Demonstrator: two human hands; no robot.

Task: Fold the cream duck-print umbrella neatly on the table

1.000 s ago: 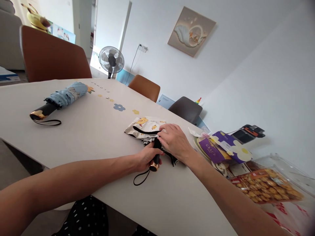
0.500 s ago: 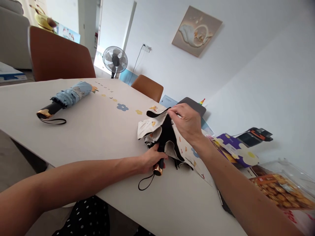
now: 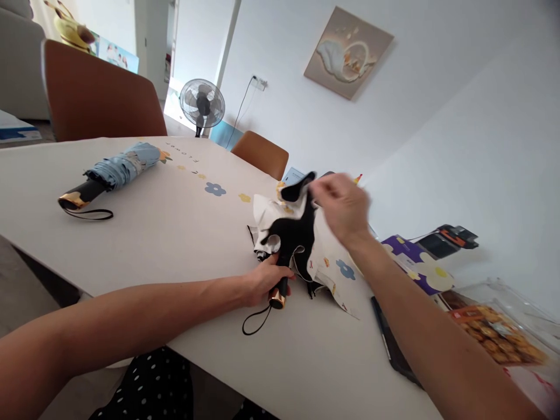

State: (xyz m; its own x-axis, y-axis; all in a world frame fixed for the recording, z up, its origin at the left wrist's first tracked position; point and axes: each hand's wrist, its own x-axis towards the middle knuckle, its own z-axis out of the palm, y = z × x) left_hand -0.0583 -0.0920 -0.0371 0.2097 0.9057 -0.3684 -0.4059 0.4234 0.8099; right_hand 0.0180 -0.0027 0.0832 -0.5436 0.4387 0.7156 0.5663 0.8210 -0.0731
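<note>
A white umbrella with small printed figures and a black lining lies partly folded on the table, its canopy loose and bunched. My left hand is wrapped around its black handle, just above the gold end cap with a hanging wrist loop. Higher up, my right hand is closed in a pinch at the raised canopy edge, its fingertips blurred by motion. Over on the left rests a light blue umbrella, folded up, with a black and gold handle pointing towards me.
The white table has printed flowers. Along its right side are a dark phone-like device, a purple box and a clear container of cookies. Brown chairs stand at the far side, with a fan behind.
My right hand has moved slightly up and to the right, and the canopy flap has lifted and shifted with it. My left hand keeps its hold on the handle.
</note>
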